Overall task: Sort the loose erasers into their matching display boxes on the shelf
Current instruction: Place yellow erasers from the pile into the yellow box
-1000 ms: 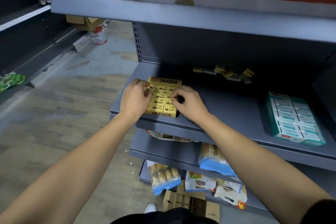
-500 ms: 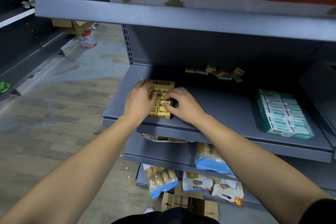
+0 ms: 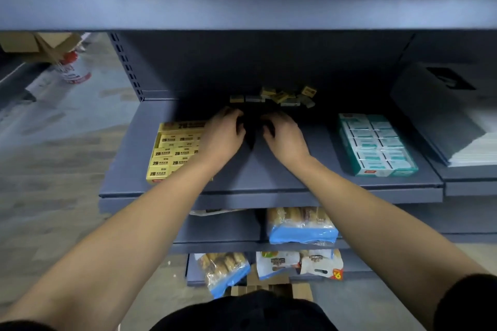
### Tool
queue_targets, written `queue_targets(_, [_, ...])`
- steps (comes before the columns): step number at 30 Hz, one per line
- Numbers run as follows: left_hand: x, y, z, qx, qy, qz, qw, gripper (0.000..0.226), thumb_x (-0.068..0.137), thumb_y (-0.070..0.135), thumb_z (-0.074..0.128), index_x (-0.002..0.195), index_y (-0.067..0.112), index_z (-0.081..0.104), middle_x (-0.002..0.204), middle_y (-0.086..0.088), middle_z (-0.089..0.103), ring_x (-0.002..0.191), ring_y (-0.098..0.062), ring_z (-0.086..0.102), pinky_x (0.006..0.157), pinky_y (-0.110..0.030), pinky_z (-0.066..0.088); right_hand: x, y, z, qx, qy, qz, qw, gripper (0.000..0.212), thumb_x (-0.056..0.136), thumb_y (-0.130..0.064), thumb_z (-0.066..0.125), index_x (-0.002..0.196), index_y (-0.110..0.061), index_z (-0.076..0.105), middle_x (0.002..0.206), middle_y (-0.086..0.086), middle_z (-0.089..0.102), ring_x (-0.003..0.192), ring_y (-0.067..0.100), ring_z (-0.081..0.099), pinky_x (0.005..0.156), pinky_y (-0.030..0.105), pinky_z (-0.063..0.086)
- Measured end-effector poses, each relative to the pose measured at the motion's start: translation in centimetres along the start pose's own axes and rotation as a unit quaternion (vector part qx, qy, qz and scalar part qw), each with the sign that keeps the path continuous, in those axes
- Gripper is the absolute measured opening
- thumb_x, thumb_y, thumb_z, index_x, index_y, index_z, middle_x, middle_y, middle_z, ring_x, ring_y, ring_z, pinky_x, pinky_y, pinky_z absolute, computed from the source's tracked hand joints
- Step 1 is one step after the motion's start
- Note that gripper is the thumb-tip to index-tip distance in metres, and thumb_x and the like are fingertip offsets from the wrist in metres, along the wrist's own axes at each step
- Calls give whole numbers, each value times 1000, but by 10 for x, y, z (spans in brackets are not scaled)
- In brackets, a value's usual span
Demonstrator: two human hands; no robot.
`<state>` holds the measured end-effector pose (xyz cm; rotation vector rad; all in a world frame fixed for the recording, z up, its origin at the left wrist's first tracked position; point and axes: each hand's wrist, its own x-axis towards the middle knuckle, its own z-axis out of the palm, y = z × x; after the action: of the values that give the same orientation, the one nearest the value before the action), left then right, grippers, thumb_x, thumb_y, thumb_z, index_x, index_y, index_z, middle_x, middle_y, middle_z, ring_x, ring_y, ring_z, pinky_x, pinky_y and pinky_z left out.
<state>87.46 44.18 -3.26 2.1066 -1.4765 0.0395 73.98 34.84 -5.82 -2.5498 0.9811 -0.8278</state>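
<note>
A yellow display box (image 3: 172,152) filled with yellow 2B erasers lies at the left of the grey shelf (image 3: 269,177). A teal display box (image 3: 376,145) with white-and-teal erasers lies at the right. Several loose erasers (image 3: 279,97), yellow and grey, are scattered at the dark back of the shelf. My left hand (image 3: 223,134) and my right hand (image 3: 285,137) hover side by side over the middle of the shelf, just short of the loose pile. Both have curled fingers and hold nothing I can see. My left forearm covers the yellow box's right edge.
An upper shelf (image 3: 242,8) overhangs close above. A dark box (image 3: 443,105) sits on the neighbouring shelf at right. Snack bags (image 3: 301,226) fill the lower shelves. A can (image 3: 72,67) and cardboard box (image 3: 35,43) stand on the floor at left.
Both hands left the yellow box and moved right and deeper toward the loose erasers. The view came closer to the shelf.
</note>
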Motion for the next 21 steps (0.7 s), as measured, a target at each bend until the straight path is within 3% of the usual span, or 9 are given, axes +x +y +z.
queue_targets(4, [20,10,17,11,-13,15,1000,30,95,23,51,124,17,56,119,-7,61,103,-26,60,78,-35,50,14,20,-2,-36,30,8,999,32,92,-4,53,123,-5,62,118,18,64,105,35,60,79,37,51])
queue_targets(8, [36,14,28,13,-19,17,1000,33,95,22,51,128,18,53,125,-8,59,109,-27,58,83,-35,50,32,38,1,-149,-27,31,988,40,99,-5,40,139,-8,45,138,13,51,122,29,51,98,31,40])
queue_targets(11, [42,14,32,4,-24,27,999,38,96,22,50,134,19,50,133,-7,54,117,-26,54,90,-34,47,50,52,-1,-144,-32,57,987,42,97,-5,43,139,-9,45,141,13,47,128,29,45,98,32,38])
queue_targets(17, [46,11,33,5,-15,33,999,34,96,22,50,129,17,53,129,-9,55,112,-27,54,86,-32,44,81,56,-8,-147,-98,39,984,43,101,-9,40,145,-9,38,148,16,41,133,30,40,102,29,31])
queue_targets(21, [47,8,32,-1,-9,30,999,31,96,22,51,125,15,56,125,-9,57,109,-27,56,85,-34,46,85,62,-8,-129,-88,26,987,39,101,-12,42,140,-14,47,144,15,46,132,29,42,101,26,30])
